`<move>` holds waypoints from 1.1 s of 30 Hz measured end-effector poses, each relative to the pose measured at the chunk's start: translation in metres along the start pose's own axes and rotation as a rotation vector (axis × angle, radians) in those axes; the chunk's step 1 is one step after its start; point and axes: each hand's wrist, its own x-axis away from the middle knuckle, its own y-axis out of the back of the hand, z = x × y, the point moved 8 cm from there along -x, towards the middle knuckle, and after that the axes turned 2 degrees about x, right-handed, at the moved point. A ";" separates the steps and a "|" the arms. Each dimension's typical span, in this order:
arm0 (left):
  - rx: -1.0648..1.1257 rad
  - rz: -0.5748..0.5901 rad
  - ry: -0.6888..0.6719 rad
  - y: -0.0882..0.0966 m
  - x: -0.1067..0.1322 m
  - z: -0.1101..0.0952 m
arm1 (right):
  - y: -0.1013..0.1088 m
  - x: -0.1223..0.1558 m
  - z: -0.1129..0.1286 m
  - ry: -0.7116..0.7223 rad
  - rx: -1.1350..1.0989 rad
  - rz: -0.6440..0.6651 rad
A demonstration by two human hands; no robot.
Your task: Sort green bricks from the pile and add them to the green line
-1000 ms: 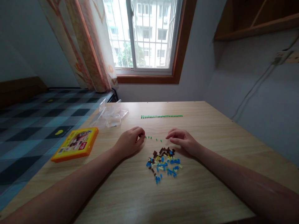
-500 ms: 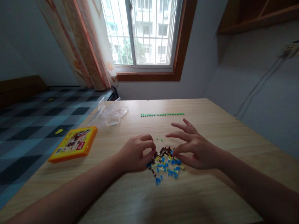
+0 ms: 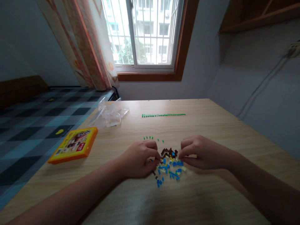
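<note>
A heap of tiny building bricks, with blue bricks (image 3: 164,167), dark brown bricks (image 3: 169,152) and a few yellow and cream ones, lies on the wooden table. My left hand (image 3: 142,158) is at the heap's left edge, thumb and fingers closed in a pinch among the bricks. At the right edge my right hand (image 3: 201,152) has its fingers curled and thumb tip close to them. Whatever lies between either hand's fingertips is hidden or too small to name. Just beyond the heap are several loose green bricks (image 3: 150,137).
Farther back runs a long row of small green bricks (image 3: 164,115). Clear plastic packaging (image 3: 112,114) sits at the table's back left, and a yellow-orange box (image 3: 75,143) rests at the left edge. A bed with a checked cover (image 3: 30,125) adjoins that side.
My left hand has shifted slightly down and right, showing more loose green bricks behind it. My right hand's spread fingers have curled in at the heap's right edge.
</note>
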 end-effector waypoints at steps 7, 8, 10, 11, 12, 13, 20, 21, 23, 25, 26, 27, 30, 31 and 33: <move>0.039 0.029 0.027 -0.004 0.001 0.004 | -0.010 -0.001 -0.018 -0.078 -0.008 -0.008; 0.038 0.029 0.023 -0.004 0.001 0.004 | -0.012 -0.001 -0.017 -0.075 -0.020 0.005; 0.031 0.033 0.014 -0.004 0.000 0.002 | -0.013 -0.001 -0.015 -0.076 -0.033 0.019; 0.022 0.033 0.011 -0.004 0.000 0.002 | -0.012 -0.001 -0.015 -0.081 -0.035 0.022; 0.012 0.033 0.009 -0.004 0.000 0.002 | -0.012 -0.001 -0.015 -0.086 -0.037 0.023; 0.001 0.032 0.009 -0.004 0.000 0.002 | -0.011 -0.001 -0.015 -0.089 -0.038 0.023; -0.009 -0.056 0.005 0.004 0.000 0.005 | -0.013 -0.003 -0.021 -0.140 -0.001 0.000; -0.010 -0.087 0.011 0.007 0.000 0.006 | -0.013 -0.003 -0.022 -0.145 -0.006 -0.009; -0.024 -0.162 0.042 0.014 0.002 0.010 | -0.011 -0.003 -0.024 -0.158 -0.023 -0.033; -0.042 -0.236 0.070 0.021 0.003 0.015 | -0.010 -0.002 -0.025 -0.166 -0.043 -0.038; -0.049 -0.265 0.079 0.024 0.004 0.018 | -0.010 -0.003 -0.025 -0.167 -0.050 -0.034; -0.053 -0.283 0.085 0.026 0.005 0.020 | -0.011 -0.003 -0.025 -0.167 -0.052 -0.026; -0.071 -0.298 0.095 0.029 0.005 0.025 | -0.013 -0.004 -0.027 -0.179 -0.042 -0.024; -0.076 -0.295 0.097 0.028 0.004 0.027 | -0.013 -0.004 -0.028 -0.187 -0.035 -0.031; -0.081 -0.292 0.102 0.028 0.004 0.029 | -0.013 -0.004 -0.034 -0.210 -0.028 -0.048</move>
